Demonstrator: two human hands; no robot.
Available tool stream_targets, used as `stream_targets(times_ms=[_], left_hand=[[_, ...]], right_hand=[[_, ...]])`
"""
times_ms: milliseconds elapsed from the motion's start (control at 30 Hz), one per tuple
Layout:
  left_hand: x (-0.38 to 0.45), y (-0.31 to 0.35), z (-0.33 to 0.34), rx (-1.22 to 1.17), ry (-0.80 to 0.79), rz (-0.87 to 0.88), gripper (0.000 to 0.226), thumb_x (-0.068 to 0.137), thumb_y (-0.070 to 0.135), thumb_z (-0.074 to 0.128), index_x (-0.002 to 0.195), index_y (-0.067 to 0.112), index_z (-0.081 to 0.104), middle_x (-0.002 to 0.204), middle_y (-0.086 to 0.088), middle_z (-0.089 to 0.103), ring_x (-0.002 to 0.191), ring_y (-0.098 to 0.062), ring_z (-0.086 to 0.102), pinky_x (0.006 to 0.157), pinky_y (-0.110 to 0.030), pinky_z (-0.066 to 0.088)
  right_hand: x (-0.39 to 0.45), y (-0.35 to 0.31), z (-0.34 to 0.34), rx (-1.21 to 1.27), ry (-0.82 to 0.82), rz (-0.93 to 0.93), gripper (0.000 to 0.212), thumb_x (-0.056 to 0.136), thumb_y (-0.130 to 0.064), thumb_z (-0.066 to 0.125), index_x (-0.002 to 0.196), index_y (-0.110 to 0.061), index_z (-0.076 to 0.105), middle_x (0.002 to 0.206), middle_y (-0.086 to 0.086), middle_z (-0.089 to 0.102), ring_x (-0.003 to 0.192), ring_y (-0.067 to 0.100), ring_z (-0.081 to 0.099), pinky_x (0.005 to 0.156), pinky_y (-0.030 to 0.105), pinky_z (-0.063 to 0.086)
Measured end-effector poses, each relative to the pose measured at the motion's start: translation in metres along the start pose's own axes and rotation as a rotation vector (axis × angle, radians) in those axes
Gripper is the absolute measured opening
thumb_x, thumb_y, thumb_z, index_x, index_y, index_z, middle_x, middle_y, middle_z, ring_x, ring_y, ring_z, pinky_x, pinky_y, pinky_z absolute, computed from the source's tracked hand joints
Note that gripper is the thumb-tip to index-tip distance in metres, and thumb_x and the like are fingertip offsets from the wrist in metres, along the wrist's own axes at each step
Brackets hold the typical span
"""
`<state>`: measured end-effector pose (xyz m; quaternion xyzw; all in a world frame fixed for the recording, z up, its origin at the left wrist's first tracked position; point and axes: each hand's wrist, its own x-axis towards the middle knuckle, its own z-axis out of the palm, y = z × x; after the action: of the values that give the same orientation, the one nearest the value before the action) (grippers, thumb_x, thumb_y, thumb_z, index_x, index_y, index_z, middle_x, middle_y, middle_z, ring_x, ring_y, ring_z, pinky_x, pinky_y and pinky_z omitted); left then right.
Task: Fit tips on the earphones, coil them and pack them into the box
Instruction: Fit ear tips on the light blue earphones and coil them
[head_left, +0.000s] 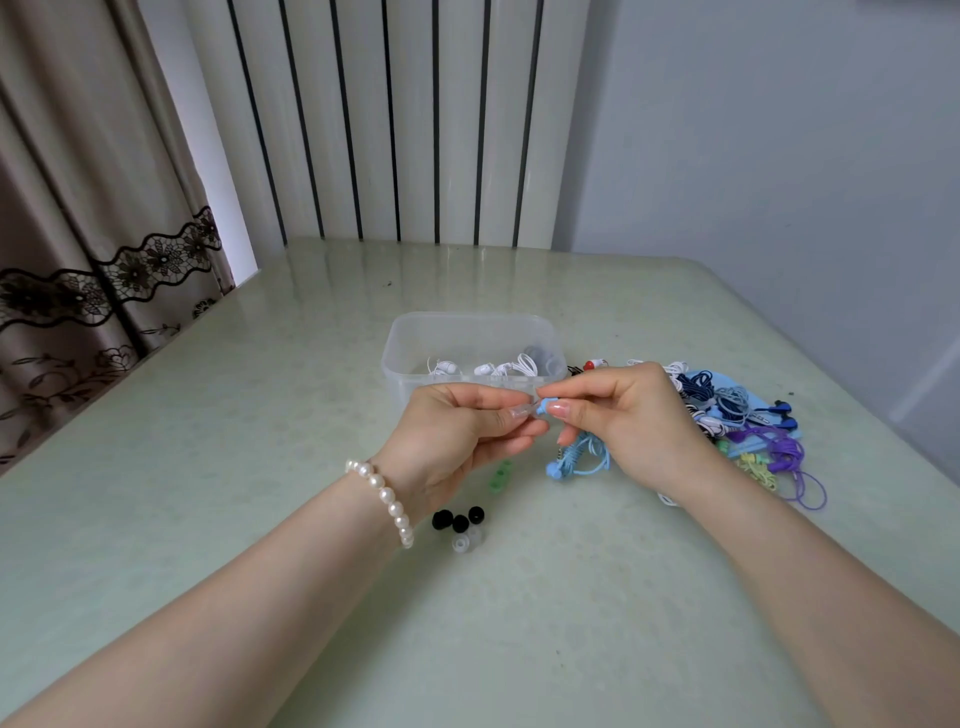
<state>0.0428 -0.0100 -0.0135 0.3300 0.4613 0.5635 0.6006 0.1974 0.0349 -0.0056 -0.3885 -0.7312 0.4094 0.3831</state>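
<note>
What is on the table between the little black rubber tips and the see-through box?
In the head view, the left hand hovers over that stretch, pinching a clear tip. Green tips lie under it, between the black tips and the box.

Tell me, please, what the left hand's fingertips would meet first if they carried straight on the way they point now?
Most likely the light blue earbud pinched by the right hand. The left hand pinches a clear ear tip pointing right at it, seemingly almost touching, though depth is unclear.
</note>
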Motion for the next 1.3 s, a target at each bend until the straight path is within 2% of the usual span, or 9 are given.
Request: stream_targets(times_ms=[200, 400, 500, 600, 700, 833, 967, 1100, 1300], left_hand=[[-0.001, -0.001, 0.001, 0.029, 0.005, 0.004, 0.014, 0.079, -0.010, 0.058, 0.092, -0.009, 0.064, 0.083, -0.015, 0.072, 0.071, -0.018, 0.071, 0.066, -0.023, 0.058], [-0.001, 0.000, 0.000, -0.004, -0.008, -0.016, 0.016, 0.080, -0.010, 0.057, 0.095, -0.009, 0.064, 0.087, -0.018, 0.072, 0.073, -0.019, 0.071, 0.067, -0.022, 0.058], [-0.003, 0.000, 0.002, -0.013, -0.008, -0.016, 0.013, 0.081, -0.010, 0.056, 0.086, -0.006, 0.067, 0.081, -0.018, 0.072, 0.071, -0.019, 0.071, 0.068, -0.022, 0.057], [-0.004, 0.002, 0.004, -0.020, -0.032, -0.008, 0.028, 0.082, -0.011, 0.053, 0.067, 0.002, 0.072, 0.074, -0.017, 0.071, 0.069, -0.018, 0.071, 0.069, -0.022, 0.057], [-0.005, 0.003, 0.004, -0.043, -0.039, -0.012, 0.021, 0.083, -0.010, 0.053, 0.077, 0.000, 0.071, 0.077, -0.016, 0.072, 0.071, -0.018, 0.071, 0.070, -0.022, 0.057], [-0.002, 0.006, 0.002, -0.056, -0.021, 0.007, 0.013, 0.083, -0.008, 0.054, 0.088, -0.002, 0.064, 0.078, -0.013, 0.072, 0.069, -0.018, 0.071, 0.070, -0.025, 0.056], [-0.001, 0.007, 0.000, -0.001, -0.015, 0.020, 0.011, 0.081, -0.006, 0.058, 0.086, 0.000, 0.065, 0.077, -0.010, 0.072, 0.070, -0.017, 0.070, 0.071, -0.025, 0.057], [-0.001, 0.004, 0.001, 0.022, -0.047, 0.034, 0.012, 0.080, -0.006, 0.059, 0.084, 0.001, 0.068, 0.077, -0.009, 0.072, 0.071, -0.015, 0.070, 0.072, -0.025, 0.056], [-0.001, 0.003, 0.001, 0.017, -0.063, 0.039, 0.013, 0.079, -0.004, 0.060, 0.091, -0.006, 0.065, 0.077, -0.009, 0.072, 0.069, -0.012, 0.070, 0.067, -0.021, 0.057]], right_hand=[[0.002, 0.002, 0.002, -0.004, 0.015, -0.013, 0.017, 0.078, 0.005, 0.064, 0.089, -0.007, 0.070, 0.052, -0.011, 0.064, 0.052, 0.013, 0.059, 0.068, 0.029, 0.053], [0.000, 0.003, 0.008, -0.045, 0.065, -0.100, 0.028, 0.078, 0.009, 0.062, 0.077, -0.018, 0.070, 0.058, -0.007, 0.064, 0.057, 0.015, 0.060, 0.071, 0.035, 0.053], [-0.002, 0.005, 0.011, -0.191, 0.094, -0.200, 0.020, 0.079, 0.007, 0.061, 0.080, -0.009, 0.074, 0.061, -0.004, 0.062, 0.060, 0.014, 0.059, 0.068, 0.026, 0.049], [-0.004, 0.005, 0.012, -0.280, 0.138, -0.281, 0.016, 0.079, 0.005, 0.061, 0.081, -0.006, 0.073, 0.066, 0.006, 0.062, 0.066, 0.013, 0.058, 0.064, 0.018, 0.045], [-0.004, 0.008, 0.013, -0.314, 0.164, -0.319, 0.014, 0.078, -0.003, 0.061, 0.083, -0.005, 0.073, 0.067, 0.005, 0.063, 0.065, 0.012, 0.058, 0.062, 0.016, 0.044], [0.001, 0.001, 0.005, -0.021, 0.117, -0.069, 0.015, 0.082, 0.001, 0.062, 0.088, -0.010, 0.070, 0.069, 0.004, 0.066, 0.050, 0.005, 0.058, 0.060, 0.017, 0.049], [0.002, -0.005, -0.009, 0.177, 0.034, 0.074, 0.018, 0.083, 0.001, 0.059, 0.081, -0.015, 0.068, 0.063, -0.003, 0.069, 0.052, 0.007, 0.061, 0.057, 0.018, 0.045], [0.001, -0.006, -0.008, 0.236, -0.011, 0.139, 0.019, 0.082, 0.000, 0.059, 0.080, -0.016, 0.070, 0.067, -0.002, 0.070, 0.057, 0.009, 0.060, 0.064, 0.026, 0.042], [-0.002, -0.008, -0.001, 0.192, -0.038, 0.134, 0.014, 0.077, -0.003, 0.066, 0.084, -0.015, 0.071, 0.080, 0.007, 0.069, 0.064, 0.008, 0.057, 0.061, 0.019, 0.041]])
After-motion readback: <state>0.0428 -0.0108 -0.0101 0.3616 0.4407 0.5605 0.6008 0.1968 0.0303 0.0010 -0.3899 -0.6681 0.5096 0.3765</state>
